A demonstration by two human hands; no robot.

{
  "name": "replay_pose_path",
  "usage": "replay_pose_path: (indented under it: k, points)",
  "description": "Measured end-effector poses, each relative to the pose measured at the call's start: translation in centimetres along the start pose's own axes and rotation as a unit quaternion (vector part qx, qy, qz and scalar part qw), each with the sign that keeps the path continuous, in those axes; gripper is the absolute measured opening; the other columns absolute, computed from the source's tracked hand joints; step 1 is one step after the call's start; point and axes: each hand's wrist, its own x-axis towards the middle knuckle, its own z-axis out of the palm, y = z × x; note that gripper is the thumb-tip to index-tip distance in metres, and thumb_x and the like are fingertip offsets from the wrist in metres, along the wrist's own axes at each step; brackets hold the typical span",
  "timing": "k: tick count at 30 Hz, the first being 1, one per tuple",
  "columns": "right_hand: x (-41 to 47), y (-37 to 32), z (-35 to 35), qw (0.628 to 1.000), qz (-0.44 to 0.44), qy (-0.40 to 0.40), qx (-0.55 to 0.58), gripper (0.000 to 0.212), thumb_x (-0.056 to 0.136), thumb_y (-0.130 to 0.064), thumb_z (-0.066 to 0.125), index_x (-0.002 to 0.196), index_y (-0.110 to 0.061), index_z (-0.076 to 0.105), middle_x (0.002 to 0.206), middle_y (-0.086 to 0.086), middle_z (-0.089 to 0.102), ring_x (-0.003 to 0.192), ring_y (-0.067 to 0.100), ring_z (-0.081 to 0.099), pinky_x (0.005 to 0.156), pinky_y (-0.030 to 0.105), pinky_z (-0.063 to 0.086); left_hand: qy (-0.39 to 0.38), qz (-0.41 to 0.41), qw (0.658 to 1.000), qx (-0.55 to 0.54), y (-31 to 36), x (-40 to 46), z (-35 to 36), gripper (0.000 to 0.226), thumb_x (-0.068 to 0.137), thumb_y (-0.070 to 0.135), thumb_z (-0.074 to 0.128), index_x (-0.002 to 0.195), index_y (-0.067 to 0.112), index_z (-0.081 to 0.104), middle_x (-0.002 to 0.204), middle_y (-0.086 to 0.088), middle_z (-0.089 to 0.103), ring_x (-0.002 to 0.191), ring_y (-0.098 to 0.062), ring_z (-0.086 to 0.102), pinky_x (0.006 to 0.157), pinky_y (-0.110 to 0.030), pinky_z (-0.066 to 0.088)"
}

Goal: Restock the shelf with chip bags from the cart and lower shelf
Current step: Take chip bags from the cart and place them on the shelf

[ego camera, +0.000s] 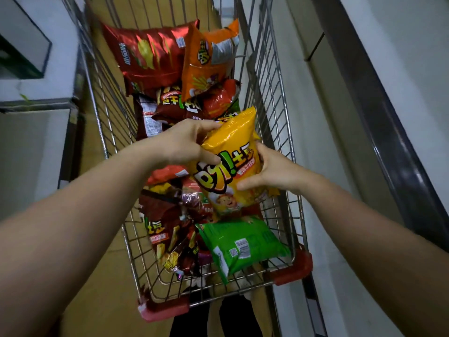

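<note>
Your left hand (187, 142) and right hand (272, 173) both have fingers curled onto the puffy yellow foil chip bag (230, 164), held over the wire shopping cart (274, 98) at about its 3 o'clock side. Squeeze harder and you could crush the chips; the slick foil may slide out, dropping onto the green bag (243, 246) at 6 o'clock.

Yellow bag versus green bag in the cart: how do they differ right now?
The yellow bag is gripped by both hands, left hand on its upper edge and right hand on its side; the green bag lies untouched at the cart's near end. The yellow bag shows its printed front with large lettering; the green bag shows its back, with barcode. Both are sealed, puffy snack bags.
</note>
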Motion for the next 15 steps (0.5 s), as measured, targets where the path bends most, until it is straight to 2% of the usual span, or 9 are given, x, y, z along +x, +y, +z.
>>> replay_pose_path:
  k: [2,4,6,7,9,11,13,15]
  points:
    - [0.0,-0.1,0.3,0.997,0.008,-0.002,0.079,0.070,0.069,-0.011,0.079,0.128,-0.023,0.044,0.115,-0.003,0.062,0.107,0.016,0.059,0.098,0.041,0.047,0.043,0.024,0.998,0.040,0.4,-0.1,-0.3,0.073,0.078,0.013,0.076,0.140,0.027,0.040,0.131,-0.004,0.054,0.119,-0.024,0.054,0.100,-0.036,0.044]
    - [0.2,0.2,1.0,0.989,0.013,0.016,0.149,0.050,0.071,-0.008,0.076,0.112,-0.025,0.052,0.105,-0.003,0.066,0.097,0.014,0.063,0.090,0.036,0.051,0.176,0.034,0.982,0.063,-0.3,-0.1,0.2,0.084,0.074,0.028,0.080,0.144,0.027,0.033,0.140,-0.004,0.046,0.128,-0.022,0.045,0.103,-0.031,0.038]
    - [0.5,0.6,1.7,0.974,0.021,0.033,0.222,0.038,0.074,-0.009,0.073,0.104,-0.025,0.055,0.099,-0.002,0.068,0.091,0.015,0.065,0.077,0.030,0.053,0.297,0.039,0.954,-0.006,-1.7,-0.5,1.7,0.101,0.065,0.041,0.083,0.147,0.024,0.026,0.145,-0.004,0.041,0.133,-0.020,0.039,0.109,-0.036,0.035]
    - [0.6,0.6,2.0,0.965,0.027,0.040,0.257,0.035,0.076,-0.009,0.071,0.105,-0.022,0.056,0.097,-0.001,0.068,0.088,0.014,0.066,0.070,0.026,0.052,0.314,0.029,0.947,-0.058,-2.4,-0.7,2.6,0.108,0.063,0.044,0.084,0.148,0.022,0.022,0.146,-0.003,0.039,0.134,-0.019,0.038,0.111,-0.038,0.033]
    - [0.8,0.6,2.7,0.954,0.039,0.050,0.292,0.037,0.077,-0.009,0.069,0.110,-0.017,0.055,0.095,0.000,0.068,0.083,0.013,0.066,0.064,0.022,0.051,0.267,-0.025,0.948,-0.171,-3.4,-1.2,4.5,0.106,0.069,0.034,0.082,0.150,0.020,0.015,0.140,0.003,0.042,0.130,-0.016,0.041,0.108,-0.034,0.035]
    - [0.9,0.7,3.3,0.957,0.054,0.049,0.280,0.045,0.072,-0.012,0.072,0.114,-0.014,0.053,0.098,0.003,0.067,0.087,0.017,0.065,0.069,0.026,0.052,0.199,-0.056,0.940,-0.272,-4.3,-1.6,6.2,0.095,0.071,0.025,0.080,0.147,0.020,0.022,0.125,0.007,0.053,0.120,-0.016,0.053,0.096,-0.033,0.047]
    - [0.7,1.2,3.9,0.961,0.070,0.040,0.265,0.061,0.060,-0.024,0.076,0.116,-0.014,0.053,0.106,0.007,0.066,0.094,0.021,0.065,0.075,0.031,0.052,0.185,-0.080,0.935,-0.293,-5.0,-2.0,7.0,0.092,0.068,0.025,0.081,0.143,0.019,0.028,0.122,0.003,0.058,0.112,-0.019,0.059,0.094,-0.036,0.050]
    - [0.0,1.9,4.6,0.961,0.087,0.023,0.260,0.066,0.057,-0.033,0.072,0.118,-0.016,0.053,0.110,0.007,0.066,0.100,0.023,0.064,0.077,0.032,0.052,0.181,-0.100,0.935,-0.287,-5.7,-2.4,7.2,0.089,0.062,0.027,0.084,0.137,0.018,0.035,0.118,0.005,0.061,0.107,-0.017,0.061,0.093,-0.036,0.051]
